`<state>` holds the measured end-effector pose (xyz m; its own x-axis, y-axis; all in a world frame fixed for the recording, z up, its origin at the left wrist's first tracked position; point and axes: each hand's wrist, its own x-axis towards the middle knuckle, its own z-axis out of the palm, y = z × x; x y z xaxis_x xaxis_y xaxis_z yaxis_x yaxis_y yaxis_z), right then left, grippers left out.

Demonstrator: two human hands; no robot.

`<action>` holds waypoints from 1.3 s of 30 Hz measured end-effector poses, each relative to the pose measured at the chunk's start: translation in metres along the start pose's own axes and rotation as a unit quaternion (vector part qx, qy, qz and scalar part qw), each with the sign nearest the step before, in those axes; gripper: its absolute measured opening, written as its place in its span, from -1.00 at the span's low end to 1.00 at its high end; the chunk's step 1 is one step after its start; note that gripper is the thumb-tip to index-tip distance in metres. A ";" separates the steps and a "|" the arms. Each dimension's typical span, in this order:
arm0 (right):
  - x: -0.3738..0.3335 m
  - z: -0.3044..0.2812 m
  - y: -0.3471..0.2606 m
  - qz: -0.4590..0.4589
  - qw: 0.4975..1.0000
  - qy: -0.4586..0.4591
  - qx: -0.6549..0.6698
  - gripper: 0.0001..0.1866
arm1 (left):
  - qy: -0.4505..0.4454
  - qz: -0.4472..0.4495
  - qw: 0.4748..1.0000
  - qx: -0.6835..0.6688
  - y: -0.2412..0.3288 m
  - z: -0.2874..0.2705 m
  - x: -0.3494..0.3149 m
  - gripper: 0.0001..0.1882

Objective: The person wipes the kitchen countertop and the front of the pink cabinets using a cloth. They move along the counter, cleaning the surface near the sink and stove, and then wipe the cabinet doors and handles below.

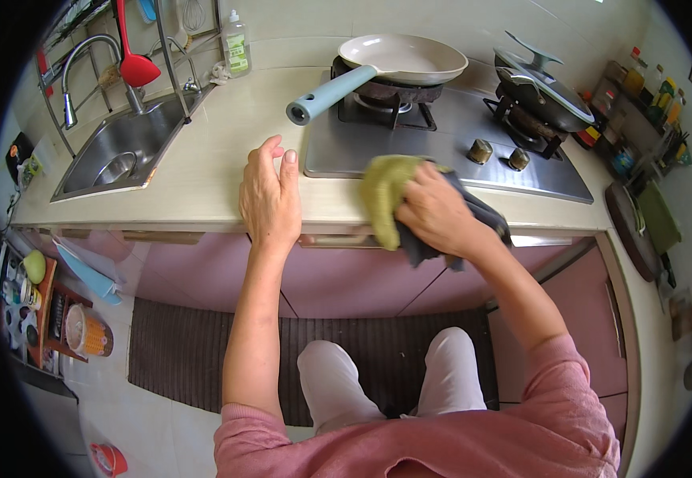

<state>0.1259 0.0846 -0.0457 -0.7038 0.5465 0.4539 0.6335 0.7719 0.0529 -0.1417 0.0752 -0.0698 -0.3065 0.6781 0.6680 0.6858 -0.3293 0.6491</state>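
My right hand [438,212] grips a green and grey cloth [384,193] pressed against the front edge of the steel gas stove [441,119], near the counter's front edge. My left hand [270,195] rests flat on the cream countertop [202,167], fingers together, just left of the stove's front corner, and holds nothing. A cream frying pan [403,57] with a light blue handle sits on the left burner. On the right burner stands a dark pan with a glass lid [539,88]. Two stove knobs [497,154] lie just beyond the cloth.
A steel sink [119,151] with a curved tap is at the left, with a red spatula [135,60] and a soap bottle [236,44] behind it. Bottles and jars crowd a shelf [641,103] at the right. A dark floor mat [202,350] lies under my legs.
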 end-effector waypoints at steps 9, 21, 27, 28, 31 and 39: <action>0.107 0.034 -0.056 0.057 0.991 -0.115 0.047 -0.45 | -0.030 0.011 0.998 0.055 -0.022 -0.010 0.008 -0.21; -0.074 -0.007 0.000 0.104 0.993 0.043 -0.042 -0.77 | -0.096 0.053 0.957 0.268 -0.006 0.007 -0.001 -0.30; -0.084 -0.001 -0.005 0.039 0.988 0.149 -0.004 -0.69 | -0.111 0.050 0.945 0.304 -0.015 0.005 0.006 -0.31; -0.100 -0.005 0.009 0.075 0.986 0.149 -0.009 -0.68 | -0.122 0.043 0.943 0.307 -0.015 0.007 0.007 -0.31; -0.152 -0.020 0.050 0.162 0.969 0.183 -0.047 -0.66 | -0.117 0.042 0.938 0.324 -0.019 0.001 0.009 -0.31; -0.313 -0.089 0.202 0.380 0.895 0.159 -0.171 -0.66 | -0.118 0.051 0.943 0.305 -0.011 0.007 0.007 -0.36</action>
<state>0.5028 0.0408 -0.0979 0.0641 0.7097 0.7016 0.9902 0.0423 -0.1332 -0.1471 0.0881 -0.0741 -0.1122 0.8147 0.5689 0.9784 -0.0095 0.2066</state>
